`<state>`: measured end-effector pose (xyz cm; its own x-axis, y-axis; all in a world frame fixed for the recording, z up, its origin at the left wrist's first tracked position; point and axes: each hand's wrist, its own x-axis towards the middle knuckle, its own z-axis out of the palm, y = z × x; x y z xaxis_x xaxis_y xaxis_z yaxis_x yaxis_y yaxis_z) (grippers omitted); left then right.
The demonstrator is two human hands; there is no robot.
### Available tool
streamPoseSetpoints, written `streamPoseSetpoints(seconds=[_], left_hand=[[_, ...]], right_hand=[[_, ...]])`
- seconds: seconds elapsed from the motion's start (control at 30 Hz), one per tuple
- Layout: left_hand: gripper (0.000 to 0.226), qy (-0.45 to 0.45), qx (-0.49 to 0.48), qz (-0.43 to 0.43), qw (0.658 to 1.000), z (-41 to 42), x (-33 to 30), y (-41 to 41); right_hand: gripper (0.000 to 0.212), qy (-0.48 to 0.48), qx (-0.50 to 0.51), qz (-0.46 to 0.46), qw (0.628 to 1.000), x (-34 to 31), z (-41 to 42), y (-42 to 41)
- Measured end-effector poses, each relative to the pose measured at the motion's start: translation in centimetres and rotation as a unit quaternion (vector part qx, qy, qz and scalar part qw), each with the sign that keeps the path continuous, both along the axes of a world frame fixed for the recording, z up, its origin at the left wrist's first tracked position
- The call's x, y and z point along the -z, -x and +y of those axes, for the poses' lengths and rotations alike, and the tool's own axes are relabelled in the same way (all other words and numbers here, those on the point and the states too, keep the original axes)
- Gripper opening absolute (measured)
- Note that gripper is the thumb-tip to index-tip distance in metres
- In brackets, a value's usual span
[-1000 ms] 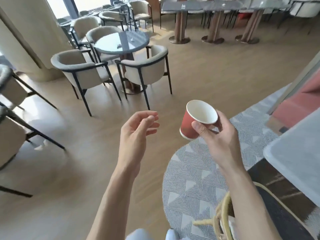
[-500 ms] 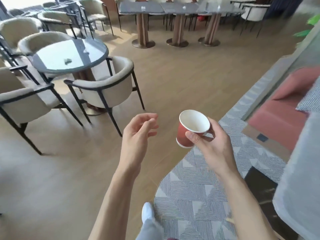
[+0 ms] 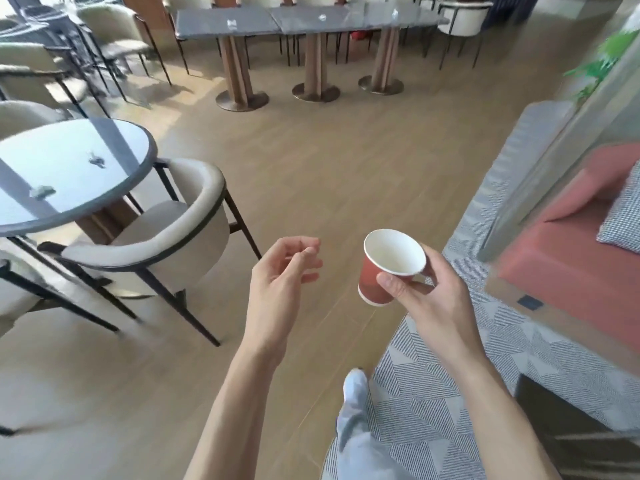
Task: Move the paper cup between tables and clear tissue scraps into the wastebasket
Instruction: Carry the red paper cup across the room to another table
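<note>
My right hand (image 3: 433, 303) grips a red paper cup (image 3: 381, 271) with a white inside, tilted and held in the air above the wooden floor. My left hand (image 3: 282, 282) hangs beside it at the same height, fingers loosely curled and holding nothing. Two small tissue scraps (image 3: 97, 160) lie on the round glass table (image 3: 114, 199) at the left. More small scraps (image 3: 231, 23) sit on the long grey table (image 3: 311, 26) at the back. No wastebasket is in view.
A cream armchair (image 3: 180, 244) stands between me and the round table, with more chairs at the far left. A patterned grey rug (image 3: 450, 393) lies at the right, beside a red sofa (image 3: 571, 258) with a checked cushion. My leg (image 3: 353, 410) steps forward below.
The view has swung right and moved forward across the floor. The round table has slid to the left and nearer, the long table has come closer. Both hands keep their poses, cup still held.
</note>
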<state>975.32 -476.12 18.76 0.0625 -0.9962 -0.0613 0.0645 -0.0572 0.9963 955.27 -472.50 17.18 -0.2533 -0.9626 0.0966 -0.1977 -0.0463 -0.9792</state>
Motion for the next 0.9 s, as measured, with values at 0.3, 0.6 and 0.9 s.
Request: streamPoseSetpoints(seconds=[0.3, 0.6, 0.9], left_hand=[[0.02, 0.031, -0.049, -0.001, 0.998, -25.0, -1.7, 2.5], [0.015, 0.027, -0.112, 0.016, 0.993, -45.3, -1.9, 0.5], [0.018, -0.004, -0.122, 0.026, 0.992, -69.5, 2.0, -4.1]], right_hand=[[0.059, 0.026, -0.045, -0.026, 0.998, -0.6, -28.4, 1.7], [0.062, 0.015, -0.109, -0.049, 0.993, -1.0, -50.1, -0.2], [0.063, -0.005, -0.112, -0.027, 0.993, 1.9, -74.2, -4.7]])
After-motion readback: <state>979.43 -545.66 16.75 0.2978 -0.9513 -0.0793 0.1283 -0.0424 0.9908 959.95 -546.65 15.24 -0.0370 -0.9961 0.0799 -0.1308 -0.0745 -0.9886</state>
